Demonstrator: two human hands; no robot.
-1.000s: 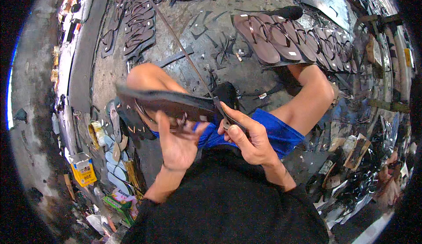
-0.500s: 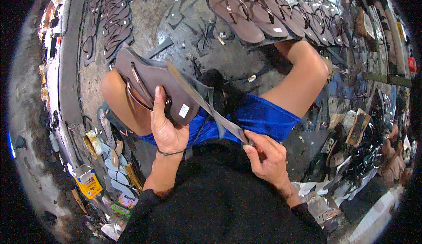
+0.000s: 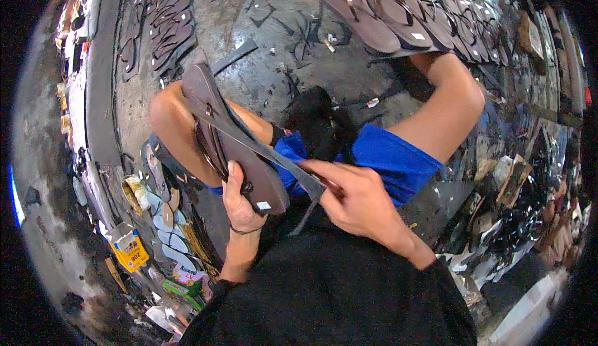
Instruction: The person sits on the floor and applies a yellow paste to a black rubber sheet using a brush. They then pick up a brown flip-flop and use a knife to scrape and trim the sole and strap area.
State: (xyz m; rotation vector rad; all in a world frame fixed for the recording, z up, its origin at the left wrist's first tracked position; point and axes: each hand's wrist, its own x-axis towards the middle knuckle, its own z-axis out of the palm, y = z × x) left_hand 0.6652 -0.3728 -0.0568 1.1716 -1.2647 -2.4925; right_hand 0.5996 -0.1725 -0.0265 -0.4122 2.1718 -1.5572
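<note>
My left hand (image 3: 242, 204) grips a brown thong sandal (image 3: 254, 170) by its heel half, the thumb on top beside the dark strap. A small white sticker marks the heel. Across the sandal's upper face and side runs a long, thin dark grey strip (image 3: 274, 153), seemingly an offcut of sole sheet. My right hand (image 3: 358, 204) is closed on the wider end of that strip, to the right of the heel. A narrow loose tail of it hangs below the fingers. Whether the far end is still joined to the sole, I cannot tell.
Rows of brown sandals (image 3: 367, 25) lie at the far right, with more dark sandals (image 3: 168, 25) at the far left. Black offcuts (image 3: 234, 57) litter the floor ahead. A yellow box (image 3: 129, 250) stands at the left; scraps (image 3: 486, 240) pile up at the right.
My right hand has moved up and left with the strip, which now crosses over the sandal. The sandal has turned more upright and shifted slightly right and down in my left hand.
</note>
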